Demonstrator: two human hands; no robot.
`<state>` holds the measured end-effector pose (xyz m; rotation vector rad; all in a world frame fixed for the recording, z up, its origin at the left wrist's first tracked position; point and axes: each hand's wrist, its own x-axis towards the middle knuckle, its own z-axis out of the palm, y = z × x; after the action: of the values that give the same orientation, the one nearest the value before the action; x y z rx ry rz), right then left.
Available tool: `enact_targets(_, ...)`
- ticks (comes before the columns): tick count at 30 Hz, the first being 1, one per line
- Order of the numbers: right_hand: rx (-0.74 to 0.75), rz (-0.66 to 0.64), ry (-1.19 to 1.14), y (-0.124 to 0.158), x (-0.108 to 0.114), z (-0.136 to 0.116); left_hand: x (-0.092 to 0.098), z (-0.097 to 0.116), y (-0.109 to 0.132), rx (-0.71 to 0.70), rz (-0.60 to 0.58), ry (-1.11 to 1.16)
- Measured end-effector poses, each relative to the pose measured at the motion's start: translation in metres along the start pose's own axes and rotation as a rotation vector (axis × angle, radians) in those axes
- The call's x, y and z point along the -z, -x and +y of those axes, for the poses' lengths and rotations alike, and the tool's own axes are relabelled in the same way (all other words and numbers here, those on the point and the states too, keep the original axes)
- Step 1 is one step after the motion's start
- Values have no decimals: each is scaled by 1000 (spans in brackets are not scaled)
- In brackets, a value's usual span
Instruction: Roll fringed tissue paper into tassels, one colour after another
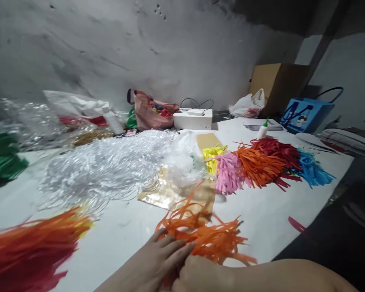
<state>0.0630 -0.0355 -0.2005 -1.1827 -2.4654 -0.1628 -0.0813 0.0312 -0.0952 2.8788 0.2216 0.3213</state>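
A bunch of orange paper fringe point(213, 239) fans out across the table's near edge, its strips loose and tangled. My left hand point(161, 257) lies over its gathered end, fingers bent around it and pointing away from me. Pressed close beside it, my right hand point(197, 273) is curled into a fist on the same end. The part between the two hands is mostly hidden, with a little reddish-orange showing. Under the far strips is a shiny gold sheet point(161, 192). Finished-looking tassels in yellow point(212, 162), pink point(228, 174), orange point(258, 166), dark red point(280, 154) and blue point(312, 168) lie beyond.
A red-to-orange fringe pile point(27, 251) lies at left, with green fringe point(3, 158) behind. Clear plastic strands point(103, 166) cover the middle. Farther back are a pink bag point(152, 111), white box point(193, 120), glue bottle point(262, 130), blue bag point(307, 113) and carton point(276, 87).
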Motion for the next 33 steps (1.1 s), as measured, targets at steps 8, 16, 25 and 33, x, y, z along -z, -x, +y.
enact_targets(8, 372, 156, 168, 4, -6, -21, -57, 0, 145, 391, 122, -488)
enact_targets(16, 330, 204, -3, 36, -17, -11, -92, 51, 126, 477, 473, -480)
enact_targets(25, 303, 78, -6, 62, 6, 20, -132, 42, 52, 284, 111, -506)
enact_targets(33, 445, 24, 127, 50, 20, 29, -110, 41, 103, 562, 42, -600)
